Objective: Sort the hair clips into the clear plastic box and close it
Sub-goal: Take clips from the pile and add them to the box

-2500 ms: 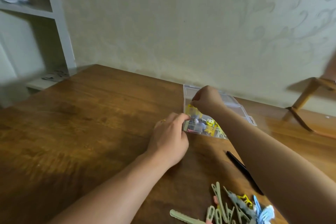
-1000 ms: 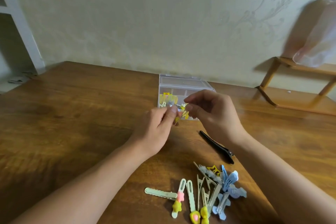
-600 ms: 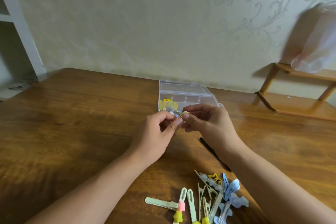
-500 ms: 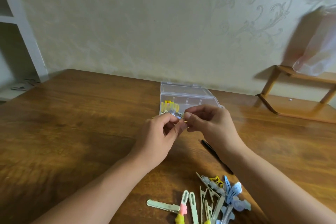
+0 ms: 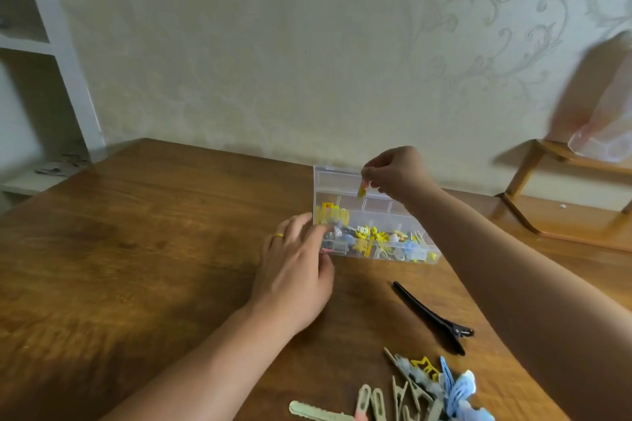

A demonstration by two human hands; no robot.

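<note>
The clear plastic box (image 5: 345, 196) lies open on the wooden table (image 5: 136, 249), its front compartments full of yellow, blue and clear clips. My right hand (image 5: 395, 174) hovers over the box's back compartments and pinches a small yellow hair clip (image 5: 361, 190). My left hand (image 5: 295, 270) rests on the table with its fingertips against the box's left front corner; a small pink bit shows at those fingertips. A pile of loose hair clips (image 5: 420, 390), green, grey, yellow and blue, lies at the near edge. A long black hair clip (image 5: 431, 316) lies between the pile and the box.
The box lid (image 5: 337, 178) stands open towards the wall. A wooden stand (image 5: 564, 215) holding a plastic bag (image 5: 608, 133) sits at the right. A white shelf unit (image 5: 51, 79) stands at the left beyond the table's corner.
My hands, together in front of the box half a second ago, have parted. The right hand rose over the back compartments with the yellow clip; the left went to the box's corner.
</note>
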